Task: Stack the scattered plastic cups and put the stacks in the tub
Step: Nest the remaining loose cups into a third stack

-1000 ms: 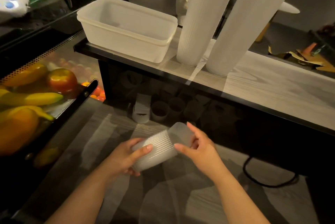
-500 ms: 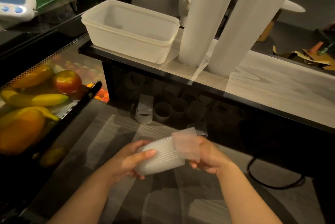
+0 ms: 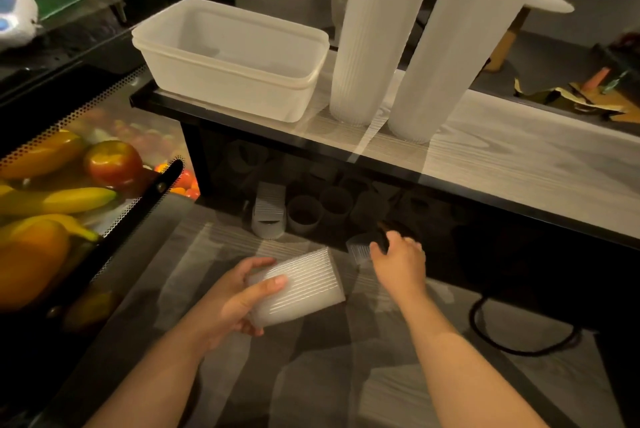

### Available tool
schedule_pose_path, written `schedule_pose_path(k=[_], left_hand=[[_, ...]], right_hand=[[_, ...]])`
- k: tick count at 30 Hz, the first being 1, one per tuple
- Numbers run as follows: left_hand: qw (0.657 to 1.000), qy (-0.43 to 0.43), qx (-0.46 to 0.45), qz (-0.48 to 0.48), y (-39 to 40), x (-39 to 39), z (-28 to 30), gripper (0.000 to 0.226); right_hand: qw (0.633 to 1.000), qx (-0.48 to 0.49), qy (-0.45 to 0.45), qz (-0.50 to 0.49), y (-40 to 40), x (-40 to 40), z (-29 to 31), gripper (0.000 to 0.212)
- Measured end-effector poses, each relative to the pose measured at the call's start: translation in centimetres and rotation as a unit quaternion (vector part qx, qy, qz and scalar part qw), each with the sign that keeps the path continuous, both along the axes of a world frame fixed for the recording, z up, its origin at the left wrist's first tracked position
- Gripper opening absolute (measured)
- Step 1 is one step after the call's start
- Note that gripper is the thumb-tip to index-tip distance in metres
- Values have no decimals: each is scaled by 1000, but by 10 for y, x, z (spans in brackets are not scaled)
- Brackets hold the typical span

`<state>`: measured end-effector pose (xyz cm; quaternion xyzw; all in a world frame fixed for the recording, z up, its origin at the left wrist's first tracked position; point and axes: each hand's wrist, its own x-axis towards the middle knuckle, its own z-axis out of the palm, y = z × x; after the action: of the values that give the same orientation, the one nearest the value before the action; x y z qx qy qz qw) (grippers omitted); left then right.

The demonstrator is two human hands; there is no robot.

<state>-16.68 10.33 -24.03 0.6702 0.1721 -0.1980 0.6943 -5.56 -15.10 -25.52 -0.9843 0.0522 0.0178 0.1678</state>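
Down low, the left hand held a ribbed translucent plastic cup stack on its side, thumb over the top and fingers curled beneath — a firm grip around the closed end, the open mouth pointing right. The right hand reached forward to another ribbed translucent cup lying on the grey wood-grain floor surface; its fingers curled at the cup's rim, though whether this grip had closed on the cup could not be told. Just beyond, in the shadow under the counter, more loose translucent cups stood together, mouths up, beside an upturned ribbed cup. On the pale wood-grain counter above sat the empty white rectangular plastic tub, and just to its right two tall white columns of stacked cups stood upright, side by side. At the left, a perforated black metal basket held yellow bananas and a red apple.
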Motion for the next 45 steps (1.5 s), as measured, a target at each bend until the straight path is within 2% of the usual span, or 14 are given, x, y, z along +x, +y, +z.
schedule_pose_path(k=[4, 7, 9, 10, 13, 15, 17, 19, 22, 26, 35, 41, 43, 45], left_hand=[[1000, 8, 21, 15, 6, 1, -1, 118], [999, 18, 28, 21, 5, 3, 0, 121], [999, 22, 29, 32, 4, 4, 2, 126], [999, 23, 31, 37, 4, 5, 2, 130], [998, 23, 34, 48, 6, 10, 3, 140], [998, 21, 25, 49, 5, 12, 4, 141], [999, 14, 13, 43, 1, 14, 7, 138], [999, 9, 6, 39, -2, 15, 8, 131], [999, 3, 5, 37, -4, 13, 6, 126], [998, -7, 6, 57, 1, 12, 4, 118], [999, -5, 20, 33, -10, 12, -2, 95], [997, 13, 0, 74, -9, 18, -10, 74], [997, 7, -2, 83, -8, 23, -10, 66], [995, 5, -4, 97, -6, 28, -8, 66]], right_hand=[[984, -85, 145, 59, -3, 26, 1, 36], [982, -67, 167, 56, -7, 32, -3, 40], [991, 29, 129, 26, -9, 27, -1, 36], [987, 124, 106, 2, -10, 22, 2, 32], [894, 439, 76, -48, -3, -7, 24, 15], [854, 514, 77, -19, 1, -28, 36, 9], [839, 536, 91, 14, 6, -43, 45, 15], [832, 546, 102, 24, 9, -51, 48, 31], [829, 547, 105, 41, 10, -56, 53, 36], [866, 487, 95, 59, 3, -53, 55, 40], [929, 315, 115, 158, 30, -52, 38, 40], [904, 320, 211, 188, 33, -30, 45, 33], [911, 291, 203, 209, 27, -20, 48, 27], [940, 266, 152, 149, 14, 2, 46, 31]])
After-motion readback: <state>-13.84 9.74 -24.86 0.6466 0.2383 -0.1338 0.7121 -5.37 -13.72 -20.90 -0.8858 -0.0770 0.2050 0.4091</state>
